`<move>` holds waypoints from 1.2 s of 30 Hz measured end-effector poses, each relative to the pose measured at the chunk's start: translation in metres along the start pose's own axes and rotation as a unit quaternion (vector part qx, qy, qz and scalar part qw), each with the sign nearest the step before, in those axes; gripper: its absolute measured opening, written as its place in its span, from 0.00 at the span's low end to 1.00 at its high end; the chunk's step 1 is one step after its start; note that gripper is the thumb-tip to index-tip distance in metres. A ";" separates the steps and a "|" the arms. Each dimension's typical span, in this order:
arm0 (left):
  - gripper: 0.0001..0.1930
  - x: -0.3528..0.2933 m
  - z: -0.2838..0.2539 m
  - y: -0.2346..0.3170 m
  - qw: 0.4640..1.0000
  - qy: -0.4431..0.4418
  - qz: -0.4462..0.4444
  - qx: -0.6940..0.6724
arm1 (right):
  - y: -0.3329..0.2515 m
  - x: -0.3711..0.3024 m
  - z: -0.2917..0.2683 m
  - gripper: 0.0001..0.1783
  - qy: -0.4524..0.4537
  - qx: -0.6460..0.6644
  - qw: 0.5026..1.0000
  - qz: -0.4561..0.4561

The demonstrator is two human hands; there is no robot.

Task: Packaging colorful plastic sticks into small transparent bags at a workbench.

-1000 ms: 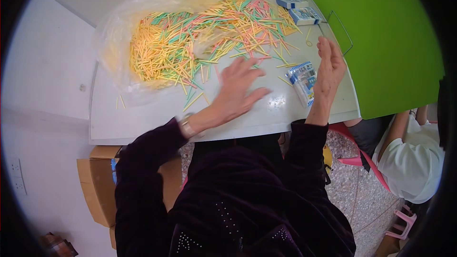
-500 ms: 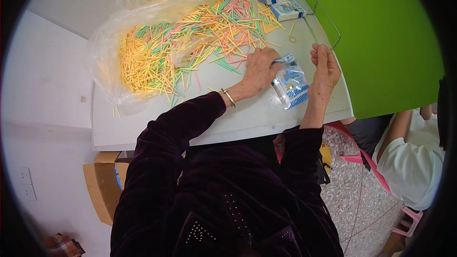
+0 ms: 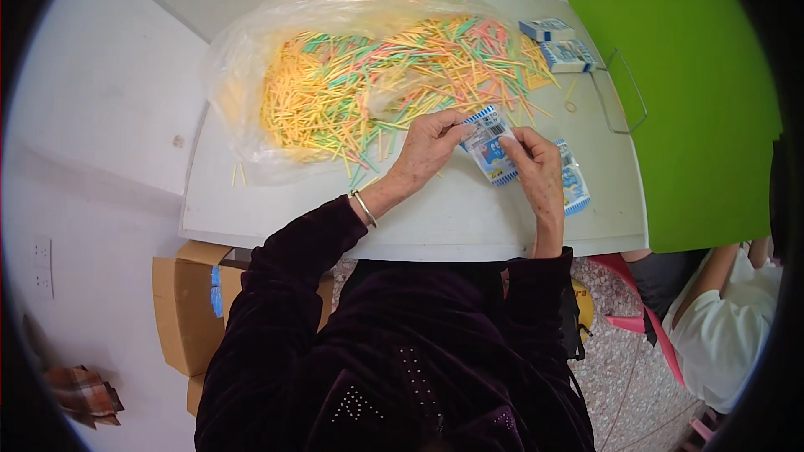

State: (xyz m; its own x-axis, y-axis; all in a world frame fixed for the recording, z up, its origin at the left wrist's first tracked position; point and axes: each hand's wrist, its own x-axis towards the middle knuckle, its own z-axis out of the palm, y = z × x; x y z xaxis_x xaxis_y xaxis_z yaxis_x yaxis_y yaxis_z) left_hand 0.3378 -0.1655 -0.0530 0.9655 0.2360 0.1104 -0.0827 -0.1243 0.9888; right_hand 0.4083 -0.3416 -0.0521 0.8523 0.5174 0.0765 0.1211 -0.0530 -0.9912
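A small flat blue-and-white packet (image 3: pixel 487 145) is pinched between my left hand (image 3: pixel 427 149) and my right hand (image 3: pixel 536 169), just above the white table (image 3: pixel 435 218). Another packet of the same kind (image 3: pixel 574 189) lies flat on the table under my right hand. Right behind my left hand spreads a big heap of thin yellow, green, pink and orange sticks (image 3: pixel 377 75) on a clear plastic sheet (image 3: pixel 243 109).
Two blue-and-white packets (image 3: pixel 559 42) lie at the table's far right, next to a wire loop (image 3: pixel 624 92). A green panel (image 3: pixel 687 92) stands on the right. Cardboard boxes (image 3: pixel 188 301) sit below the table on the left. Another person in white (image 3: pixel 720 326) sits lower right.
My left hand left the stick heap and came across to the packet; both hands now hold it together. The view has moved closer to the table.
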 end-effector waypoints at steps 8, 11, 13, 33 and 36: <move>0.09 -0.021 -0.019 -0.014 0.994 -0.023 -0.005 0.105 | 0.009 -0.003 0.022 0.11 0.012 -0.108 0.993 -0.044; 0.10 -0.026 -0.023 0.003 0.974 -0.074 0.006 0.215 | 0.011 -0.004 0.019 0.12 0.051 -0.133 0.988 -0.065; 0.11 -0.025 -0.026 0.001 0.975 -0.078 -0.007 0.206 | 0.010 -0.005 0.019 0.12 0.062 -0.132 0.988 -0.053; 0.12 -0.026 -0.030 0.026 0.959 0.021 0.156 0.234 | -0.024 -0.006 0.022 0.06 -0.076 0.002 0.990 -0.120; 0.09 -0.028 -0.035 0.026 0.985 -0.034 0.059 0.156 | -0.026 -0.007 0.028 0.06 -0.084 -0.015 0.994 -0.071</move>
State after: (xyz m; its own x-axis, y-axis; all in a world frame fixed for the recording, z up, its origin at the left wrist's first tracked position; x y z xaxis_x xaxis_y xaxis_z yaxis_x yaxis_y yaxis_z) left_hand 0.3004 -0.1420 -0.0267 0.9691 0.1375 0.2047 -0.1253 -0.4401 0.8891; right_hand 0.3850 -0.3204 -0.0303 0.7292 0.6565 0.1931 0.2513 0.0056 -0.9679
